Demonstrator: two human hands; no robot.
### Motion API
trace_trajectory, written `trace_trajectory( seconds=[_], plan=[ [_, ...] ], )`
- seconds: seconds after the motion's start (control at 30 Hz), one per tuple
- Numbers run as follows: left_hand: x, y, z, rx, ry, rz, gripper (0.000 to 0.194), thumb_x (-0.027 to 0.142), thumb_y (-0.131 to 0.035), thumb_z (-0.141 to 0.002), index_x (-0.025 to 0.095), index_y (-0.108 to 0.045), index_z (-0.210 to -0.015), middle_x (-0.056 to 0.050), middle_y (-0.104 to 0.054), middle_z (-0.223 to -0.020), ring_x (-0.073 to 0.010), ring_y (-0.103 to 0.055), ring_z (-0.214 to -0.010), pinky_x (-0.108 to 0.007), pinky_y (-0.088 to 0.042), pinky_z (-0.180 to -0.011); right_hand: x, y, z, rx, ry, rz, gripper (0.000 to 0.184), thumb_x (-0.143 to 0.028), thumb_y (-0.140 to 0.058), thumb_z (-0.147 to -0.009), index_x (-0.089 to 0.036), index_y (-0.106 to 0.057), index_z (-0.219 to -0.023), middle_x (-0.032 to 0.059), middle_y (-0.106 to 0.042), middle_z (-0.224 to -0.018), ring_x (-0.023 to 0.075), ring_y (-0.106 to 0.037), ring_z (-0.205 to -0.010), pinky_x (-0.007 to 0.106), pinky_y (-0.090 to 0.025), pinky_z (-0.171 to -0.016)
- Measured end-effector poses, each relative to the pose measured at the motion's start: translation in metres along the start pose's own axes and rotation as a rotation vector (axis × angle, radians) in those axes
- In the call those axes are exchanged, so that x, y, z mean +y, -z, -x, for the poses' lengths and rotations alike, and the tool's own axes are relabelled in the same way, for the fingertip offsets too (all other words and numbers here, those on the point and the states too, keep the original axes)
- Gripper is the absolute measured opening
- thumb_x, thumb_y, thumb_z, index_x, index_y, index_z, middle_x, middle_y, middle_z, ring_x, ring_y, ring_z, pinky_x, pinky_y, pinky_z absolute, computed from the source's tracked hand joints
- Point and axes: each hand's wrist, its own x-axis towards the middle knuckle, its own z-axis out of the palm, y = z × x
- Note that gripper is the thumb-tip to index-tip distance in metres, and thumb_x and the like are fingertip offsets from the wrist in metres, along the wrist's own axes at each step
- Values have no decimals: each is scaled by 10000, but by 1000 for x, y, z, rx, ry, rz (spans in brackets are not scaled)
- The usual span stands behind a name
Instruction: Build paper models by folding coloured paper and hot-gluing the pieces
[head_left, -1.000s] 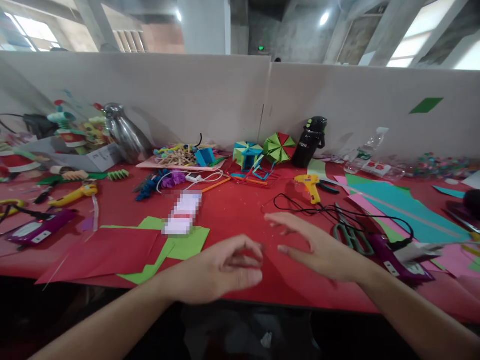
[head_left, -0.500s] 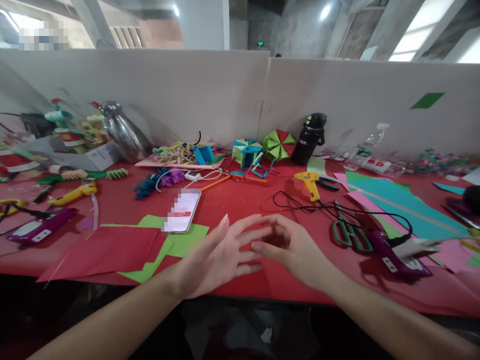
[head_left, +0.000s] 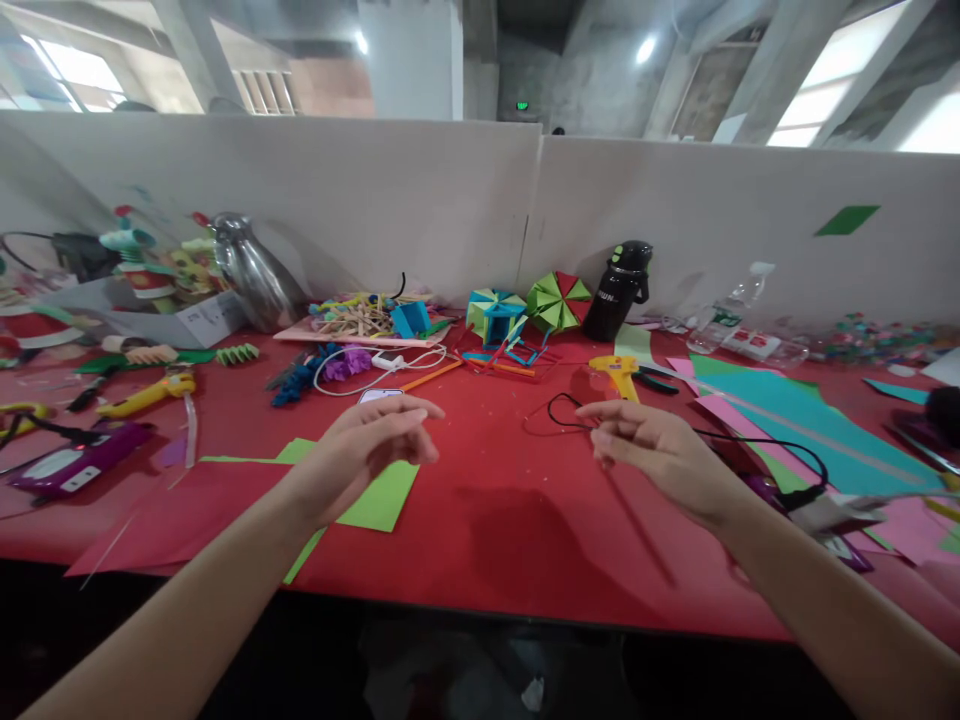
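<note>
My left hand (head_left: 375, 445) hovers over the phone (head_left: 380, 396) and the light green paper (head_left: 382, 500), its fingers loosely bent and nothing visible in them. Most of the phone is covered by that hand. On the other side, my right hand (head_left: 667, 450) is raised above the red table (head_left: 495, 460), fingers half curled with a gap at the thumb. Just beyond it lies a yellow glue gun (head_left: 621, 375) with a black cord. A thin dark red streak runs below the right fingers; I cannot tell whether it is a shadow or a stick. Scissors seen earlier are hidden behind this hand.
Red paper sheets (head_left: 195, 510) lie at the left, near a purple power box (head_left: 82, 458). Paper ornaments (head_left: 559, 302), a black bottle (head_left: 619, 290) and a steel jug (head_left: 255, 270) line the white partition (head_left: 375, 200). Blue sheets (head_left: 817, 420) spread at the right.
My hands, close together in the middle before, have moved apart: the left one left over the phone, the right one right over the scissors. The view has tipped slightly upward.
</note>
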Motion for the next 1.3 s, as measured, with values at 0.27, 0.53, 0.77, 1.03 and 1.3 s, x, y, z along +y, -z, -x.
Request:
trace_trajectory(
  seconds=[0.27, 0.53, 0.77, 1.03, 1.3],
  plan=[
    [-8, 28, -20, 219, -165, -215, 428, 345, -816, -751, 200, -688, -1132, -71, -729, -1120, -182, -681, -930, -281, -513, -810, -16, 6, 11, -611, 83, 292, 457, -448, -715, -848, -288, -660, -1272, 64, -724, -1103, 235, -667, -1040, 388, -502, -953],
    [-17, 27, -28, 161, -119, -353, 317, 449, -720, -822, 164, -732, -959, -67, -758, -782, -228, -703, -882, -306, -493, -813, 34, 7, -144, -48, 70, 970, 457, -315, -630, -906, -250, -603, -1358, 116, -570, -1429, 244, -586, -1223, 372, -465, -994],
    [-32, 34, -31, 86, -126, -508, 272, 401, -663, -868, 171, -705, -1007, -77, -776, -901, -212, -710, -843, -289, -499, -743, 43, -16, -178, -2, -99, 1100, 99, -228, -651, -856, -188, -725, -907, 115, -720, -1069, 271, -680, -964, 358, -485, -778],
    [-33, 6, -154, 226, -294, -1021, 273, 222, -574, -901, 129, -692, -1129, -121, -700, -1221, -240, -635, -1151, -306, -466, -983, 15, 20, -124, 141, 43, 1052, 161, -267, -464, -970, -194, -600, -1015, 120, -703, -994, 268, -664, -929, 367, -466, -763],
    [-49, -41, -226, 254, -80, -1220, 261, 386, -696, -887, 184, -694, -1052, -116, -659, -1217, -293, -626, -1152, -412, -497, -968, 18, 7, -79, 320, 279, 21, 301, -490, -706, -845, -209, -618, -911, 32, -675, -798, 186, -664, -727, 338, -542, -720]
  ],
)
